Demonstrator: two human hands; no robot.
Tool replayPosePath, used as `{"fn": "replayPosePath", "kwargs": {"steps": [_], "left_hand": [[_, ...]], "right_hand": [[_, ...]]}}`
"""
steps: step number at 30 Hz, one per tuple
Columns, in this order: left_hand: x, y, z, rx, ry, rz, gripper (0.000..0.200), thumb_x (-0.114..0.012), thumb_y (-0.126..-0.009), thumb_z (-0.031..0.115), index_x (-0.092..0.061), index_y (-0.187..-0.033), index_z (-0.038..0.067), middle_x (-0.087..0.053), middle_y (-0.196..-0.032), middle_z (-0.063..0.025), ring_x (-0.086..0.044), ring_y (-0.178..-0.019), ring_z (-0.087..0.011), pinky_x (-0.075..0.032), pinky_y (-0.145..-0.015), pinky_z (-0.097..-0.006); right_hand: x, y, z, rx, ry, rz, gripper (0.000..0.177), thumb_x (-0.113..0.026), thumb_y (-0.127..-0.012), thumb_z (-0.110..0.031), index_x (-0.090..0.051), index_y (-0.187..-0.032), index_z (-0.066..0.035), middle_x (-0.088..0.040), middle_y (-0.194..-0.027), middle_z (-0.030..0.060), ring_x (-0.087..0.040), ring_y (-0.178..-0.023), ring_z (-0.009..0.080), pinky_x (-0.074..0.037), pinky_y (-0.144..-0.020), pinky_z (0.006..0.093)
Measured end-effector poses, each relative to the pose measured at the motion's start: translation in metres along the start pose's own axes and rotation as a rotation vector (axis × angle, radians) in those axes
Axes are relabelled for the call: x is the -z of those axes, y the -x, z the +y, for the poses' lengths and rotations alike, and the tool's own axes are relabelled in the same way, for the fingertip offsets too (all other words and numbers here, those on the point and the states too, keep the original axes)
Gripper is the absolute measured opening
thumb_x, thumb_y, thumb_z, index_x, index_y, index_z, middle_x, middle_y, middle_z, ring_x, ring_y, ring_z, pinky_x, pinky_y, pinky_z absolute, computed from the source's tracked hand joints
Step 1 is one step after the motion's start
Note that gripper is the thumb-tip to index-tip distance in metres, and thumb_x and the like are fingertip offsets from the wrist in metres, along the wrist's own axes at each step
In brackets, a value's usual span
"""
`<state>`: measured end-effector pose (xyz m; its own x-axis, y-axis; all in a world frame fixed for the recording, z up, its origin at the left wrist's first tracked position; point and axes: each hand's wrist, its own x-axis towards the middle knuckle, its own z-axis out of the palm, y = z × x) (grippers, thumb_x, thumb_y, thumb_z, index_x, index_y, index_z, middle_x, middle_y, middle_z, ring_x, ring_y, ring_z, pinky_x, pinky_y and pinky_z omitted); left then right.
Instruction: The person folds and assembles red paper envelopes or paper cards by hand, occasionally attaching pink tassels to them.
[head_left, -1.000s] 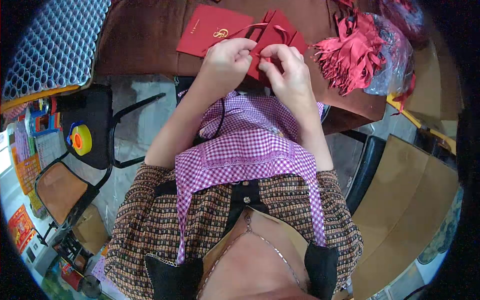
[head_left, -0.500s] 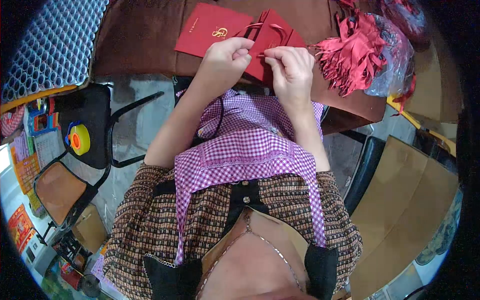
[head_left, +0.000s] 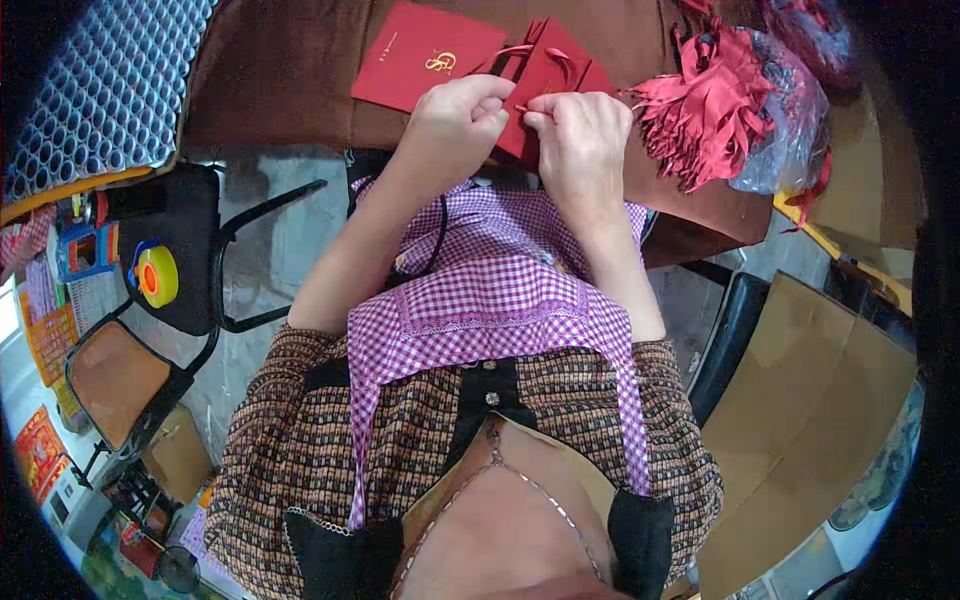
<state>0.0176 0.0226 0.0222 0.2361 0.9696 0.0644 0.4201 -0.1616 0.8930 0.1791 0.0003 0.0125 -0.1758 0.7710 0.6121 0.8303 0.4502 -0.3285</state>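
Both hands are at a red paper bag [head_left: 560,78] with ribbon handles, near the table's front edge. My left hand [head_left: 462,118] is closed at the bag's left side, fingers pinched together; what lies between them is too small to make out. My right hand [head_left: 582,135] pinches the tip of a thin red ribbon [head_left: 521,109] over the bag's front. Left of this bag, a second red bag [head_left: 425,55] with gold lettering lies flat. To the right sits a thick bundle of red ribbons [head_left: 705,110].
The brown-covered table [head_left: 270,90] bears a blue-grey honeycomb-patterned tray or mat [head_left: 105,85] at far left and clear plastic wrapping [head_left: 790,125] at right. A black chair [head_left: 180,240] holds a yellow tape roll [head_left: 158,277]. Cardboard [head_left: 800,400] stands at lower right.
My right hand has turned slightly, its back now more visible, and moved a little left. My left hand has shifted slightly right. The bag's position is almost the same.
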Motion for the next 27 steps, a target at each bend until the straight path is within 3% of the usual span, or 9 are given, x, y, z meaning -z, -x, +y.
{"fn": "replayPosePath", "kwargs": {"steps": [5, 8, 11, 13, 17, 19, 27], "left_hand": [[-0.001, 0.001, 0.004, -0.034, 0.023, 0.035, 0.026, -0.060, -0.079, 0.009, -0.063, -0.102, -0.003, -0.066, -0.078, -0.0140, -0.065, -0.070, -0.0204, -0.052, -0.066, -0.0314], [-0.001, 0.000, 0.004, 0.053, 0.064, -0.025, 0.026, -0.061, -0.080, 0.010, -0.063, -0.101, -0.004, -0.066, -0.077, -0.0134, -0.064, -0.070, -0.0183, -0.052, -0.066, -0.0302], [-0.004, 0.000, -0.003, -0.011, 0.092, 0.010, 0.026, -0.062, -0.081, 0.010, -0.062, -0.101, -0.005, -0.066, -0.076, -0.0101, -0.062, -0.069, -0.0131, -0.050, -0.063, -0.0272], [-0.003, 0.000, -0.001, 0.077, 0.225, -0.003, 0.025, -0.061, -0.081, 0.009, -0.062, -0.101, -0.006, -0.064, -0.074, -0.0065, -0.059, -0.068, -0.0089, -0.049, -0.062, -0.0245], [0.000, -0.001, -0.005, 0.066, 0.202, 0.029, 0.024, -0.060, -0.082, 0.008, -0.061, -0.101, -0.007, -0.063, -0.074, -0.0041, -0.058, -0.069, -0.0074, -0.049, -0.062, -0.0232], [0.001, -0.001, -0.004, 0.099, 0.247, -0.012, 0.024, -0.065, -0.083, 0.008, -0.063, -0.104, -0.003, -0.061, -0.082, 0.0004, -0.054, -0.072, -0.0043, -0.045, -0.065, -0.0184], [0.004, -0.001, -0.006, 0.127, 0.296, -0.031, 0.028, -0.065, -0.083, 0.009, -0.061, -0.108, -0.004, -0.062, -0.087, -0.0009, -0.057, -0.078, -0.0064, -0.047, -0.071, -0.0201]], "right_hand": [[0.006, -0.003, 0.002, 0.055, -0.064, -0.052, 0.011, -0.067, -0.076, -0.008, -0.062, -0.086, -0.008, -0.061, -0.078, 0.0033, -0.055, -0.077, 0.0233, -0.037, -0.078, 0.0372], [0.006, -0.002, 0.002, 0.022, -0.162, -0.088, 0.014, -0.067, -0.076, -0.008, -0.062, -0.089, -0.008, -0.062, -0.080, 0.0032, -0.055, -0.078, 0.0227, -0.037, -0.079, 0.0366], [0.002, 0.000, 0.001, -0.059, -0.261, -0.076, 0.017, -0.068, -0.075, -0.010, -0.063, -0.091, -0.008, -0.063, -0.082, 0.0036, -0.056, -0.079, 0.0219, -0.037, -0.080, 0.0354], [0.002, -0.002, -0.003, -0.152, -0.334, -0.057, 0.018, -0.070, -0.074, -0.013, -0.064, -0.090, -0.009, -0.063, -0.085, 0.0034, -0.056, -0.081, 0.0214, -0.037, -0.081, 0.0351], [0.002, -0.002, 0.003, -0.068, -0.171, -0.040, 0.018, -0.071, -0.073, -0.015, -0.065, -0.089, -0.010, -0.062, -0.083, 0.0030, -0.055, -0.082, 0.0214, -0.036, -0.081, 0.0356], [0.001, -0.001, 0.005, -0.011, -0.145, -0.039, 0.016, -0.071, -0.073, -0.016, -0.064, -0.087, -0.010, -0.060, -0.080, 0.0024, -0.055, -0.083, 0.0218, -0.035, -0.082, 0.0365], [-0.005, 0.001, 0.006, 0.044, -0.141, 0.012, 0.011, -0.069, -0.076, -0.015, -0.062, -0.083, -0.009, -0.058, -0.080, 0.0044, -0.053, -0.083, 0.0237, -0.035, -0.080, 0.0383]]}}
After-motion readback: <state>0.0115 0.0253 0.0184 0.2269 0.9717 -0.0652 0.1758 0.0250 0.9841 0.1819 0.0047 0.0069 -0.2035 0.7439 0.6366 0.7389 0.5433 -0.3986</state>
